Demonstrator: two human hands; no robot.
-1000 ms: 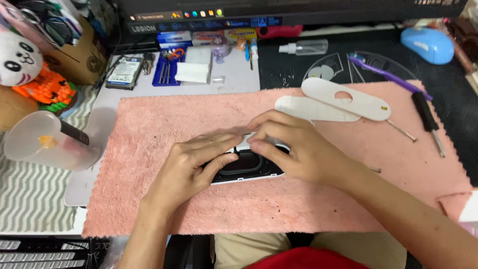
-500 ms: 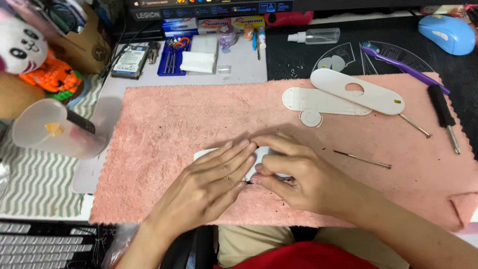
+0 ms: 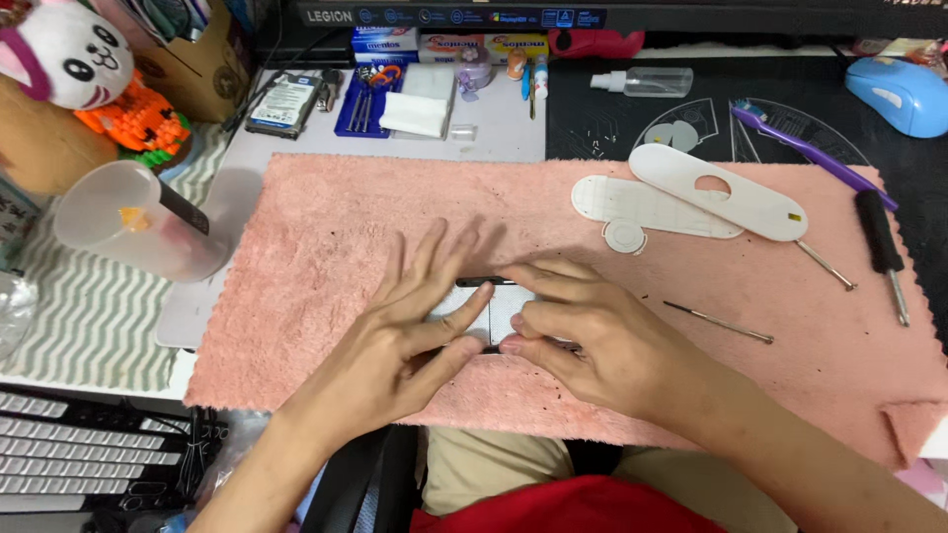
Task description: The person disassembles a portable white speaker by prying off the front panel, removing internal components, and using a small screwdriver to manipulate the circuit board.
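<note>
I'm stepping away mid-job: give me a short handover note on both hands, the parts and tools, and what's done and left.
Left hand: fingers spread, pressing on the small white-and-black flat device on the pink fleece mat.
Right hand: fingertips on the same device.
Off already: two white oblong plastic covers, lying upper right.
Tools: thin metal pin, black-handled screwdriver.
Left: device work unfinished; covers not refitted.

desk | pink towel cover | black mat | even light
</note>
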